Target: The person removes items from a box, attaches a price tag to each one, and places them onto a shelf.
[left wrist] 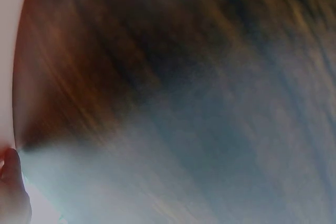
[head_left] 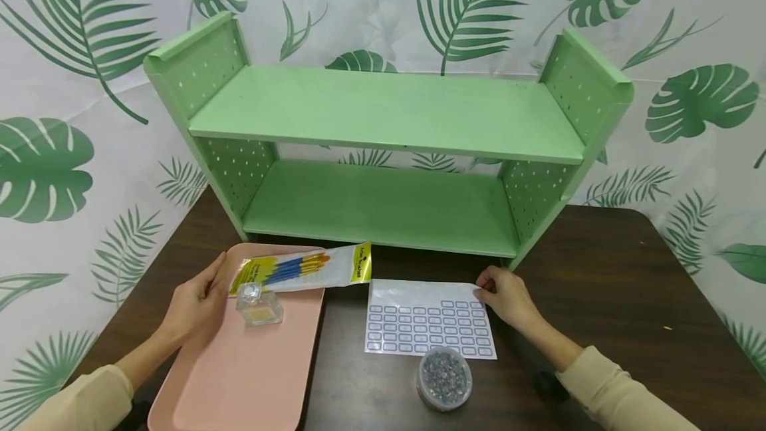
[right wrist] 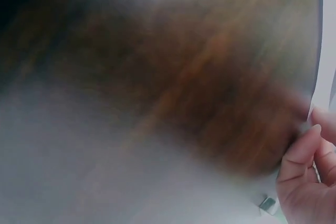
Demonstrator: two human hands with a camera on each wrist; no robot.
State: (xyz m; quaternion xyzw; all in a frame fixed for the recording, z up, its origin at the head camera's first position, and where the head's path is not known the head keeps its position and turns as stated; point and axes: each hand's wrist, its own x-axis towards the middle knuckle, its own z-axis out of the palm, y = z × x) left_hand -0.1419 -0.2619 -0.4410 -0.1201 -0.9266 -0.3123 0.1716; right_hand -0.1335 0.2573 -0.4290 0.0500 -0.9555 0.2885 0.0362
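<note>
**Occupied at both sides, seemingly partway along**

At far left, holds the outer rim of a pink tray in the left hand, with the grip clamped on that edge. Near the tray's far end, bears a square clear-glass bottle, hard to call upright or tilted. Just behind the bottle, has a packet of blue-handled artist brushes, laid across the tray and out past its right rim, over the bench. Farther back, spanning the middle, has a green two-tier shelf.

Right of the tray, on the bench, has a sheet of small labels, with the top row filled only at the right: perhaps some already used. At the sheet's near edge, shows a round tub of silvery pieces, too small to identify. On the right, pinches the sheet's far right corner in the right hand, with the grip clamped on the paper.

Judging by the layout, seems short of finished: has bottle and brushes on the tray already, but leaves sheet and tub beside it, with neither hold released.
</note>
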